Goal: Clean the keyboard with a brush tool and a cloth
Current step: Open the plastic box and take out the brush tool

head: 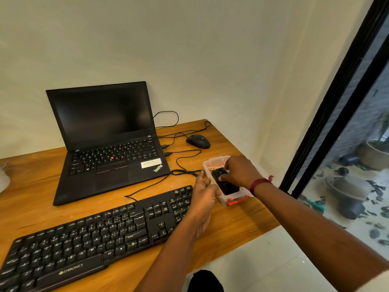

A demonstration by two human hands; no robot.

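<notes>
Fingers of the right hand [237, 171] grasp the black brush tool [226, 183] in the box [235, 198] (left hand [205, 194] released).

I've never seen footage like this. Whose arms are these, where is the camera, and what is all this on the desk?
No machine here: a person wears a camera on the head, looking down at their own arms. On the wooden desk lie a black full-size keyboard, an open black laptop and a black wired mouse. At the desk's right edge sits a small clear plastic box with red latches. The right hand, a red band at its wrist, grips a black object in the box, probably the cleaning tool. The left hand rests open against the box, steadying it.
</notes>
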